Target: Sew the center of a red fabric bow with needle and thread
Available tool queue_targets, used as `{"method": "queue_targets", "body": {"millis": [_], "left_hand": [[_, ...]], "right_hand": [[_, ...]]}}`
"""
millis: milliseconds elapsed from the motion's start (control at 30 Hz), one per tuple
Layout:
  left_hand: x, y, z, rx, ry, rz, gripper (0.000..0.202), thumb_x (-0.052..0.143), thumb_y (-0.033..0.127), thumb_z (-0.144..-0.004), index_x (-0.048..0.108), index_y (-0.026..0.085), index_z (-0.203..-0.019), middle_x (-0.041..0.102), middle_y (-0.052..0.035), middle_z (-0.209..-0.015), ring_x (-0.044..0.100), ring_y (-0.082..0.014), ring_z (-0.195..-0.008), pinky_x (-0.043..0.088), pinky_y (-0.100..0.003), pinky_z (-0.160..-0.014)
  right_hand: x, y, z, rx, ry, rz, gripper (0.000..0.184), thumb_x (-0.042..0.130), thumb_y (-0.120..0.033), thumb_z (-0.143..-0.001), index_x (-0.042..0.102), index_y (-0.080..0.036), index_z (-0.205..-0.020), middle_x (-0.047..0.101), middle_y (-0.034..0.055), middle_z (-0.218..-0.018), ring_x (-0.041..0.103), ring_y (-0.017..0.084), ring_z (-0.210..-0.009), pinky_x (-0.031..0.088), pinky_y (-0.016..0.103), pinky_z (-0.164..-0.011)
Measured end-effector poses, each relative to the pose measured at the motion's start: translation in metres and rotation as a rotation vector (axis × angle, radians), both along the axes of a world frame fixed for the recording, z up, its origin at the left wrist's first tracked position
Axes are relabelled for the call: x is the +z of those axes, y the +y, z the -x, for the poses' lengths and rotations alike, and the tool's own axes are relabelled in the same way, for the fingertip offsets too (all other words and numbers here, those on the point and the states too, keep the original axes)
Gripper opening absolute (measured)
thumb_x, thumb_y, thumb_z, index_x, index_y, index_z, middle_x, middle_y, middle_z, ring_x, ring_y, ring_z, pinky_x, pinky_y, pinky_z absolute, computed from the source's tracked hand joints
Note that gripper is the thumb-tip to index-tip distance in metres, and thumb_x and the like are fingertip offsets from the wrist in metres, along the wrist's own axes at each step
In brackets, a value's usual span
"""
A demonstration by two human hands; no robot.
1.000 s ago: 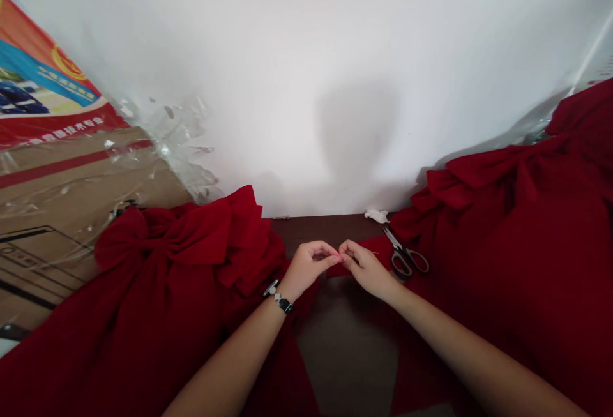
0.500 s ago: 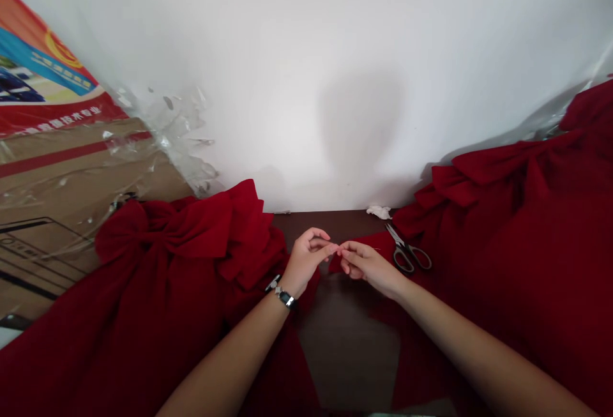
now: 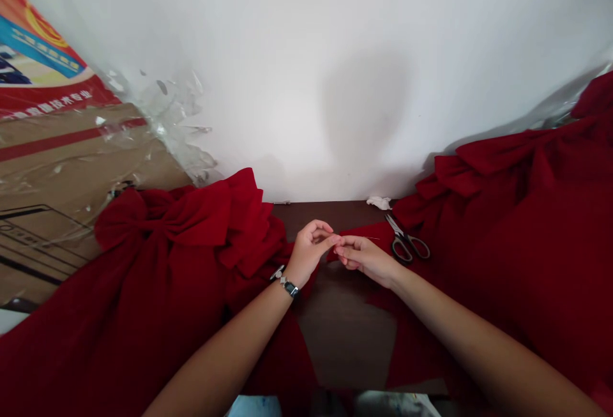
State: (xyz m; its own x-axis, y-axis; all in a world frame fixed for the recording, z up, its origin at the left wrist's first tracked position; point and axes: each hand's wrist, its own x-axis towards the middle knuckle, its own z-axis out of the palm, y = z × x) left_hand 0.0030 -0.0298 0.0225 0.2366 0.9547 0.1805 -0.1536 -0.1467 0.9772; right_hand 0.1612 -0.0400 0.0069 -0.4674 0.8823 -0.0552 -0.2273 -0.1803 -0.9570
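My left hand [image 3: 311, 252] and my right hand [image 3: 363, 256] meet at the fingertips over the dark table [image 3: 352, 334]. Both are closed in a pinch, thumb against fingers, and whatever sits between them is too small to make out. A thin pale strand [image 3: 371, 238], like a thread or needle, shows just behind my right hand, over a flat piece of red cloth [image 3: 378, 246]. Black-handled scissors [image 3: 405, 242] lie to the right of that hand, blades partly apart. A watch [image 3: 289, 287] is on my left wrist.
Red fabric bows [image 3: 163, 228] are piled on the left, and another heap of red bows [image 3: 517, 200] rises on the right. A cardboard box [image 3: 62, 177] in clear plastic stands at far left. A crumpled white scrap [image 3: 379, 202] lies against the white wall [image 3: 287, 85].
The view has tipped slightly downward, so the table's near edge now shows. My fingertips stay together, and the fingers have shifted a little against each other.
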Motion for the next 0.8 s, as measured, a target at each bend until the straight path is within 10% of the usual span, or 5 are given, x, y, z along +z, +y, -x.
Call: {"method": "queue_targets", "body": {"millis": [533,800], "left_hand": [[0.019,0.006,0.023,-0.206,0.795,-0.691,0.018,0.061,0.018,-0.08,0.071,0.026,-0.092,0.069,-0.0043,-0.082,0.06,-0.0193,-0.08,0.044,-0.029,-0.078],[0.017,0.006,0.022,-0.128,0.749,-0.571,0.013,0.057,0.022,-0.084,0.07,0.023,-0.083,0.069,-0.0036,-0.085,0.06,-0.017,-0.078,0.043,-0.027,-0.073]], "right_hand": [[0.009,0.004,-0.011,-0.052,-0.131,-0.088,0.037,0.071,-0.046,-0.066,0.052,-0.015,-0.072,0.041,-0.0062,-0.052,0.029,0.006,-0.047,0.018,0.022,-0.049],[0.004,0.009,-0.008,-0.224,-0.294,-0.304,0.028,0.065,-0.041,-0.069,0.056,-0.015,-0.072,0.051,-0.0021,-0.062,0.043,0.01,-0.057,0.031,0.023,-0.056]]}}
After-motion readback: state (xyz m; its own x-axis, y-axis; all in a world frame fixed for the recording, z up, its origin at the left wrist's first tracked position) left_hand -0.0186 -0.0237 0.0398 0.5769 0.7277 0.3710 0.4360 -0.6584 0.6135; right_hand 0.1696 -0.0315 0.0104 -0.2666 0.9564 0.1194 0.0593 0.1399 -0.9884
